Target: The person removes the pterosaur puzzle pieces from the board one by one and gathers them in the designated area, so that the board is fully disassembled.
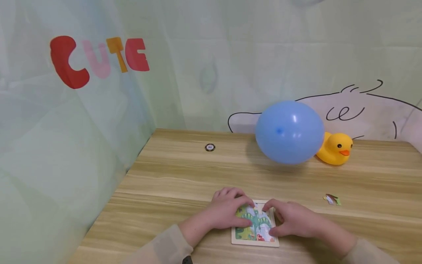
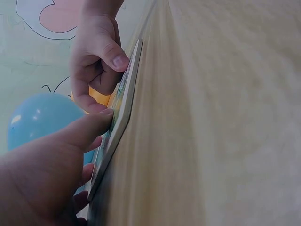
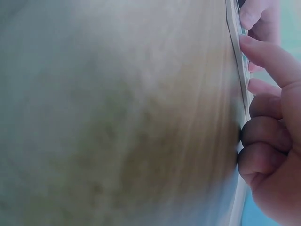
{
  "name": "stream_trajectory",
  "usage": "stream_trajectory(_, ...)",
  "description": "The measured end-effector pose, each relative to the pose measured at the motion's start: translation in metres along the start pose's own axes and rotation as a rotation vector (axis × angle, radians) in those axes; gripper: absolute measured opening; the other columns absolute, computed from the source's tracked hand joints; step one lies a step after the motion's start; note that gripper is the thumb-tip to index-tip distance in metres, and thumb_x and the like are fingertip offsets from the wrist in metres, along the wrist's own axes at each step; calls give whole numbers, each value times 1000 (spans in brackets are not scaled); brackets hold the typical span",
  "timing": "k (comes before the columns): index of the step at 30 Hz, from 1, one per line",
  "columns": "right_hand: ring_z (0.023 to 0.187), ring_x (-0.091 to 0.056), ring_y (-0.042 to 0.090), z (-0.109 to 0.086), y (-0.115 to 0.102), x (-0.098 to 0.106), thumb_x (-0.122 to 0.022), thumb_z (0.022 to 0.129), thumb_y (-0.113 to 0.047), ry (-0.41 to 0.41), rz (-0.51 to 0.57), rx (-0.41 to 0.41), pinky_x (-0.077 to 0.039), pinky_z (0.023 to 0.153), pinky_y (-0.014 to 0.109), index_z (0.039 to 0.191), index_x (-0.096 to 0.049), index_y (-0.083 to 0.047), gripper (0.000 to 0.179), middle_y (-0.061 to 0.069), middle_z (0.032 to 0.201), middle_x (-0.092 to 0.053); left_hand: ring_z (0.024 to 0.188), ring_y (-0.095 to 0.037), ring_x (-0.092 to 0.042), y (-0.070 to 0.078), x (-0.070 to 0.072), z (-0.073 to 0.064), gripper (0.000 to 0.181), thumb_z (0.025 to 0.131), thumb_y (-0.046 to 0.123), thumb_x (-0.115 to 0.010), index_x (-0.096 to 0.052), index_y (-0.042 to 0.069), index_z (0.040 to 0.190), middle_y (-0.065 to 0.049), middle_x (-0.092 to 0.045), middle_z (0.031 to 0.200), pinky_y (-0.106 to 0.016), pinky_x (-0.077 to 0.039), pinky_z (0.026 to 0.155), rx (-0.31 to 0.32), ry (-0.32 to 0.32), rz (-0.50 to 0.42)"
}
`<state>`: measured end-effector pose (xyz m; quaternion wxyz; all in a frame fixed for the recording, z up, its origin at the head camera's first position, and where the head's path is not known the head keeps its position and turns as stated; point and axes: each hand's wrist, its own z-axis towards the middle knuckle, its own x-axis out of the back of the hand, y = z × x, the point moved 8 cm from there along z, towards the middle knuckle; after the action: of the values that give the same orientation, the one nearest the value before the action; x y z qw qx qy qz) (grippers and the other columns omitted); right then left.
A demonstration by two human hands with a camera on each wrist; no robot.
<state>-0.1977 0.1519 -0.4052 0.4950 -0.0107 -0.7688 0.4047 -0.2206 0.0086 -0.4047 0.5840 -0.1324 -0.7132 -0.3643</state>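
Observation:
A small jigsaw puzzle (image 1: 255, 223) in a pale wooden frame, picturing a green winged dinosaur, lies flat on the table. My left hand (image 1: 227, 211) rests over its left side, thumb on the picture and index finger near the top edge. From the right, my right hand (image 1: 293, 220) touches the picture with thumb and index finger set apart; in the right wrist view its other fingers (image 3: 265, 134) are curled beside the board. Farther right lies a loose puzzle piece (image 1: 333, 200). Fingers hide parts of the picture.
A blue balloon (image 1: 290, 132) stands toward the back of the wooden table (image 1: 158, 187), with a yellow rubber duck (image 1: 334, 148) just right of it. A dark round chip (image 1: 210, 147) lies at the back left. Fabric walls (image 1: 197, 73) border the table behind and at left.

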Motion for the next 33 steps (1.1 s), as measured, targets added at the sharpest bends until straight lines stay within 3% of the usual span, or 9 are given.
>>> stream_trajectory(26,52,-38,3,3,0,-1,-73,78,-41,-46,23,-39,-31,49,20,116,-49,-18,51,-10,61,-45,120,-22,-34,0,-1,1,44,81,57,-63,-55,40,120,7,-43,128,-49,-28,97,-3,-9,-17)
stream_trajectory(33,53,-38,2,3,-2,-1,-72,79,-42,-47,19,-16,-33,51,20,116,-48,-17,51,-11,61,-45,120,-22,-35,0,-1,1,44,80,58,-63,-56,40,120,6,-44,128,-49,-28,97,-4,-2,-7)
